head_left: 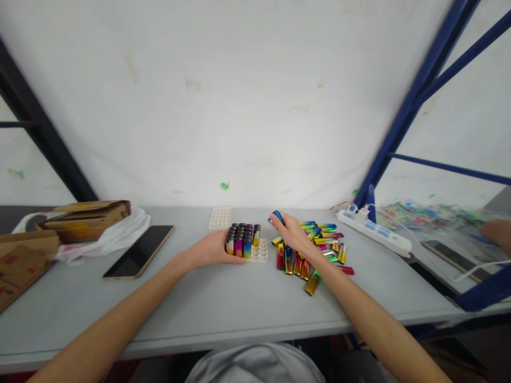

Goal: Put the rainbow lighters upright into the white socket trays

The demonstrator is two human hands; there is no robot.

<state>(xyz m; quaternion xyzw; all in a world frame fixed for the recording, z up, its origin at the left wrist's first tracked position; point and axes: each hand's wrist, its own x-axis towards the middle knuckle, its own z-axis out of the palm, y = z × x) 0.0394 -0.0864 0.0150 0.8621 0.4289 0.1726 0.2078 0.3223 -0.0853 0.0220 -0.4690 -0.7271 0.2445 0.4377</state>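
Note:
My left hand (211,249) rests on the grey table (223,303) with its fingers curled against the left side of a white tray (261,251) that holds several upright rainbow-coloured lighters (242,239). My right hand (289,231) is closed on one blue-tipped lighter (278,216), just right of the tray. Below and beside that hand lies a loose pile of lighters (315,247). A second white tray (220,218) lies behind the filled one with nothing in it.
A phone (139,251) lies face up at the left, next to cardboard boxes (85,218) and a white plastic bag (120,234). A white power strip (373,230) and a blue metal frame (403,117) stand at the right. Another person's hand (497,233) shows at the far right.

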